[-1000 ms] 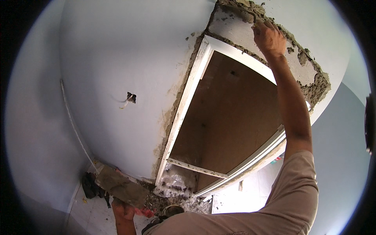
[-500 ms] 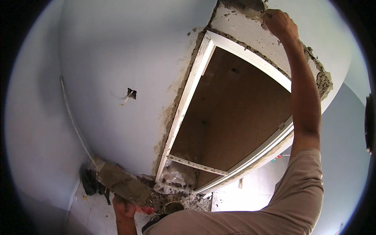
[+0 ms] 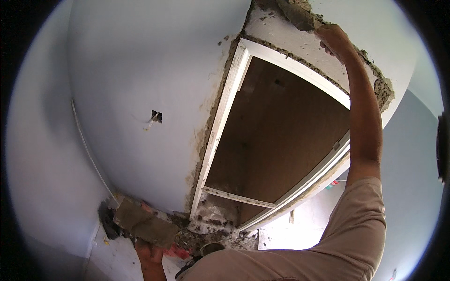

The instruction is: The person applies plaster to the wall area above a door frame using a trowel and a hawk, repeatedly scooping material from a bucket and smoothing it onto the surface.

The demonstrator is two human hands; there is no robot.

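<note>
My right hand (image 3: 333, 41) is raised at the top right, its fingers closed round the handle of a trowel (image 3: 300, 17). The trowel's grey, mortar-smeared blade lies at the rough upper edge of the pale strip (image 3: 286, 35) above the door frame (image 3: 269, 50). Ragged wet-looking mortar (image 3: 384, 91) runs along that edge to the right. Low on the left, my left hand (image 3: 150, 255) grips the near edge of a flat, mortar-stained board (image 3: 145, 225) from below. Part of its fingers is hidden under the board.
Below the frame lie rubble and crumpled plastic (image 3: 211, 220), with a bucket (image 3: 212, 247) close to my body. A dark bag (image 3: 108, 221) rests in the left corner, near a pale conduit (image 3: 88, 145). Wires poke from a wall box (image 3: 156, 116).
My right hand has come slightly down, and more of the trowel blade shows, slanting along the upper edge. The left hand still holds the board; the view has shifted a little.
</note>
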